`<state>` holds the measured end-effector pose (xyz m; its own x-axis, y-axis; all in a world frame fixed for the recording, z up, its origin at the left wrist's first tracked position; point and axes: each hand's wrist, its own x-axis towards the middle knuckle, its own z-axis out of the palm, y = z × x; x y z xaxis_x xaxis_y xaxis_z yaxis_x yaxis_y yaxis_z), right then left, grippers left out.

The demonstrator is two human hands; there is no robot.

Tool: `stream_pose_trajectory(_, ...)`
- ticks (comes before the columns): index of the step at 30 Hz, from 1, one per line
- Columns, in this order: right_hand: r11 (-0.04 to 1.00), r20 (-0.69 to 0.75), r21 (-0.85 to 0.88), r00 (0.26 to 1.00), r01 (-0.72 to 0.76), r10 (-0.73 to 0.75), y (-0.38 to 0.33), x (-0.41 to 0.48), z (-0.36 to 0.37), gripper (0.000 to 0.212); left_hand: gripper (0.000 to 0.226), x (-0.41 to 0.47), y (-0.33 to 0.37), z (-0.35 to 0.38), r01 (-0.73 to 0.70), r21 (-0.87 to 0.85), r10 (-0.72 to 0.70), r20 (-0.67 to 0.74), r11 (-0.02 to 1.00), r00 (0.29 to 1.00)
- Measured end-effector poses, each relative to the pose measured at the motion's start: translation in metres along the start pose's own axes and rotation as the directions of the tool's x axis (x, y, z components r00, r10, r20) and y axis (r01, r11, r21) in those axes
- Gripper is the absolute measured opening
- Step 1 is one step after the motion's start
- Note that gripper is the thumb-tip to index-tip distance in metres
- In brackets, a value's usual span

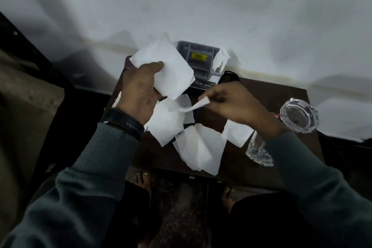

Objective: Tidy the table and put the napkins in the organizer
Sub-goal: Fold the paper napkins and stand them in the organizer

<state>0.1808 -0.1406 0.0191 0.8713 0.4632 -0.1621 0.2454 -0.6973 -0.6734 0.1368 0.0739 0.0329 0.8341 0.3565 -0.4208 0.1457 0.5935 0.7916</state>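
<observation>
Dark table, frame centre | left hand gripping napkin | right hand pinching loose sheet | stacking edges squarely before feeding the organizer should be helping.

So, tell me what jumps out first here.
The left hand holds a large white paper napkin above the small dark wooden table. More loose white napkins litter the tabletop, and a grey plastic organizer stands at the far edge by the wall.

Single head-worn view, wide-angle, looking steeply down and forward — close over the small table, wall beyond
</observation>
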Motion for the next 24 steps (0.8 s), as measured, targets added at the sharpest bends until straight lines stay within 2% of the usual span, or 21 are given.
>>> stream_pose_trajectory(1, 0.977, -0.083, 0.185, 0.989, -0.107, 0.124, 0.0, -0.001, -0.009, 0.008, 0.045, 0.0, 0.0, 0.0, -0.002, -0.013, 0.002, -0.002, 1.0, 1.0)
stream_pose_trajectory(2, 0.871, -0.125, 0.451, 0.952, -0.196, 0.279, -0.002, -0.003, -0.018, 0.007, 0.043, -0.001, -0.001, 0.0, -0.002, -0.027, 0.001, -0.007, 1.0, 1.0)
stream_pose_trajectory(3, 0.67, -0.103, 0.705, 0.902, -0.231, 0.42, -0.003, -0.006, -0.026, 0.008, 0.04, -0.001, -0.001, 0.0, -0.001, -0.032, 0.001, -0.015, 0.999, 1.0)
stream_pose_trajectory(4, 0.467, -0.063, 0.86, 0.865, -0.206, 0.498, -0.005, -0.011, -0.033, 0.01, 0.034, -0.002, -0.002, 0.001, 0.0, -0.024, -0.001, -0.022, 1.0, 1.0)
stream_pose_trajectory(5, 0.339, -0.059, 0.929, 0.845, -0.149, 0.532, -0.006, -0.015, -0.037, 0.013, 0.028, -0.002, -0.003, 0.002, 0.005, -0.009, -0.006, -0.024, 1.0, 1.0)
stream_pose_trajectory(6, 0.273, -0.088, 0.959, 0.832, -0.078, 0.548, -0.007, -0.018, -0.038, 0.016, 0.026, -0.003, -0.005, 0.004, 0.019, 0.008, -0.019, -0.019, 1.0, 1.0)
stream_pose_trajectory(7, 0.273, -0.161, 0.962, 0.819, 0.005, 0.551, -0.011, -0.018, -0.035, 0.016, 0.028, -0.003, -0.007, 0.006, 0.042, 0.023, -0.042, -0.004, 0.999, 0.999)
stream_pose_trajectory(8, 0.325, -0.268, 0.941, 0.796, 0.096, 0.542, -0.016, -0.018, -0.031, 0.013, 0.031, -0.004, -0.01, 0.008, 0.072, 0.039, -0.072, 0.015, 0.997, 0.997)
stream_pose_trajectory(9, 0.436, -0.407, 0.881, 0.762, 0.183, 0.503, -0.023, -0.018, -0.025, 0.01, 0.035, -0.005, -0.012, 0.01, 0.101, 0.062, -0.104, 0.035, 0.993, 0.994)
stream_pose_trajectory(10, 0.597, -0.568, 0.758, 0.716, 0.263, 0.406, -0.03, -0.018, -0.018, 0.012, 0.037, -0.006, -0.014, 0.012, 0.128, 0.088, -0.133, 0.058, 0.988, 0.989)
stream_pose_trajectory(11, 0.763, -0.705, 0.561, 0.669, 0.322, 0.236, -0.035, -0.018, -0.011, 0.015, 0.037, -0.007, -0.016, 0.014, 0.148, 0.116, -0.159, 0.083, 0.982, 0.984)
stream_pose_trajectory(12, 0.876, -0.763, 0.323, 0.646, 0.357, 0.018, -0.04, -0.02, -0.003, 0.015, 0.037, -0.008, -0.018, 0.016, 0.164, 0.136, -0.179, 0.105, 0.977, 0.978)
stream_pose_trajectory(13, 0.919, -0.738, 0.089, 0.645, 0.383, -0.197, -0.042, -0.022, 0.005, 0.01, 0.037, -0.009, -0.019, 0.017, 0.172, 0.151, -0.192, 0.128, 0.973, 0.973)
stream_pose_trajectory(14, 0.907, -0.657, -0.111, 0.654, 0.407, -0.374, -0.042, -0.023, 0.013, 0.004, 0.035, -0.01, -0.02, 0.019, 0.175, 0.162, -0.2, 0.155, 0.971, 0.967)
stream_pose_trajectory(16, 0.834, -0.452, -0.355, 0.703, 0.423, -0.549, -0.038, -0.024, 0.024, 0.015, 0.029, -0.012, -0.02, 0.02, 0.182, 0.177, -0.219, 0.218, 0.967, 0.951)
stream_pose_trajectory(18, 0.815, -0.287, -0.397, 0.786, 0.423, -0.548, -0.036, -0.023, 0.029, 0.029, 0.026, -0.014, -0.017, 0.021, 0.195, 0.17, -0.232, 0.233, 0.966, 0.944)
stream_pose_trajectory(19, 0.825, -0.252, -0.378, 0.811, 0.42, -0.528, -0.035, -0.023, 0.028, 0.031, 0.03, -0.014, -0.016, 0.021, 0.205, 0.15, -0.235, 0.229, 0.967, 0.944)
stream_pose_trajectory(24, 0.82, -0.211, -0.359, 0.818, 0.445, -0.536, -0.029, -0.019, 0.02, 0.019, 0.053, -0.013, -0.008, 0.018, 0.261, 0.072, -0.271, 0.253, 0.963, 0.929)
